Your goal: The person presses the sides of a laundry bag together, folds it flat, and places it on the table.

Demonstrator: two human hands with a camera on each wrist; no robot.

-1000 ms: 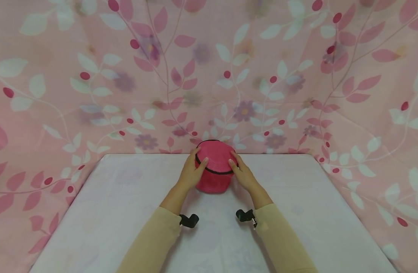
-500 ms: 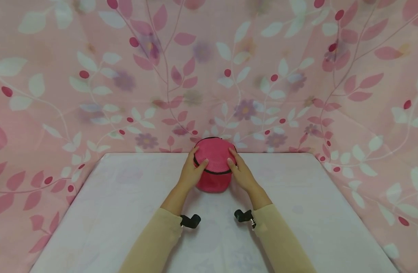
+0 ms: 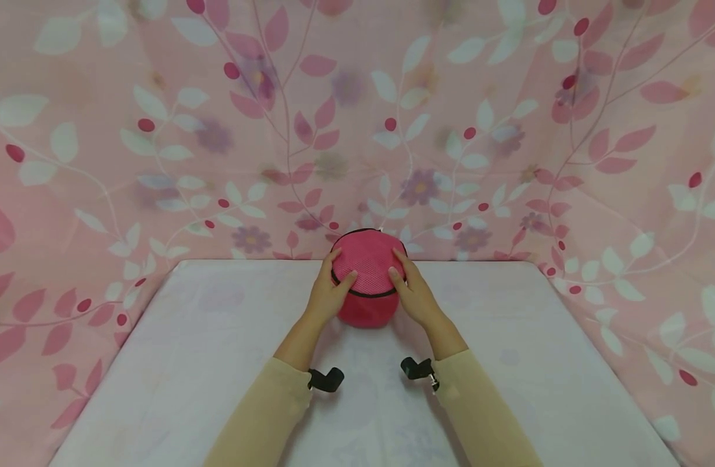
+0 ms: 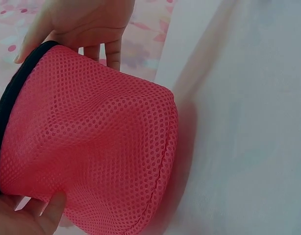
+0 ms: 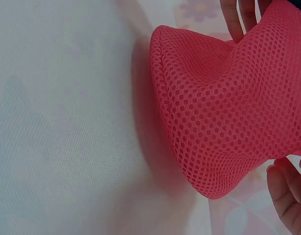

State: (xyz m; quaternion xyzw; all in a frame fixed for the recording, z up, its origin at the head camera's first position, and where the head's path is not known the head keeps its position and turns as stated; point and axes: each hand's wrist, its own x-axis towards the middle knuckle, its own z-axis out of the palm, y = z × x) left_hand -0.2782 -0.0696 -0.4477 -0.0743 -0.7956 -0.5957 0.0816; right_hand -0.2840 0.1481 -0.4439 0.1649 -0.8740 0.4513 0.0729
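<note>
A round pink mesh bag (image 3: 369, 263) with black trim is held up between both hands near the table's back edge, its black-rimmed top facing up and its darker pink wall toward me. My left hand (image 3: 327, 295) grips its left side, thumb lying over the rim. On the other side, my right hand (image 3: 417, 297) grips it the same way. In the left wrist view, the bag's mesh wall (image 4: 106, 132) sags and creases between the two hands. The right wrist view shows that soft wall (image 5: 214, 112) too, with a shadow on the cloth beside it.
A white cloth covers the table (image 3: 229, 337). Behind and at both sides hangs a pink curtain (image 3: 357, 162) printed with leaves and flowers. Small black wrist cameras (image 3: 327, 380) stick inward from both sleeves.
The bag's top has risen slightly and tipped, so more of its round mesh top shows. Both hands keep their grip with little movement.
</note>
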